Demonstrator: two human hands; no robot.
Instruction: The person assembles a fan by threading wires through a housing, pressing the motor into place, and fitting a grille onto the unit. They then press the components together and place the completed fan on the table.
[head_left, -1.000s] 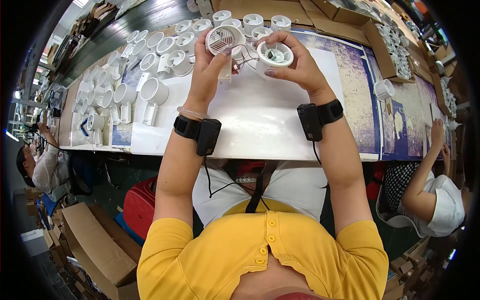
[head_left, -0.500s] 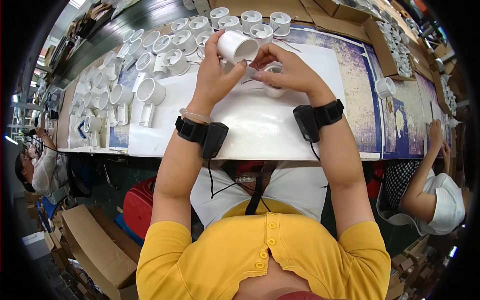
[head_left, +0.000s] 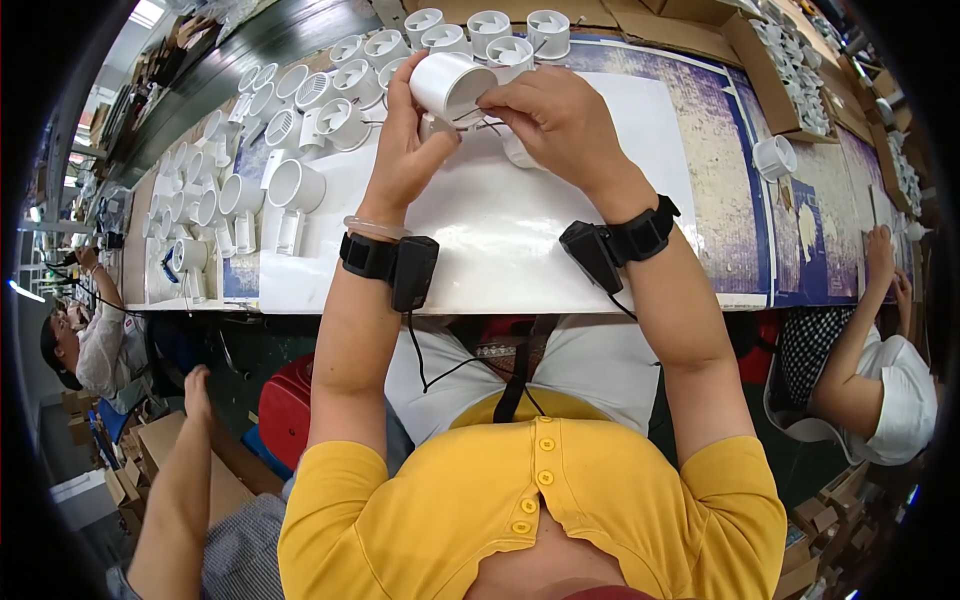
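A white plastic cylinder (head_left: 437, 84), open at one end, lies tilted in my left hand (head_left: 402, 150), whose fingers and thumb wrap round its side. Its opening faces right. My right hand (head_left: 562, 125) is closed in a pinch at the rim of that opening, where thin dark wires (head_left: 487, 125) show. The fingertips partly hide the wires. Below my right hand stands another white cup-shaped part (head_left: 518, 152), mostly covered by the hand. The white sheet (head_left: 490, 240) on the table lies beneath both hands.
Several white housings with fan blades (head_left: 357, 80) stand along the back. More white cylinders with brackets (head_left: 240, 195) crowd the left. A lone white part (head_left: 774, 157) sits right, near a cardboard box (head_left: 775, 75) of small white parts. Co-workers sit both sides; another person's arm (head_left: 180, 480) shows lower left.
Both hands have shifted slightly left with the cylinder. My right hand has turned over and moved its fingertips to the cylinder's opening. Another person's arm has come in at lower left.
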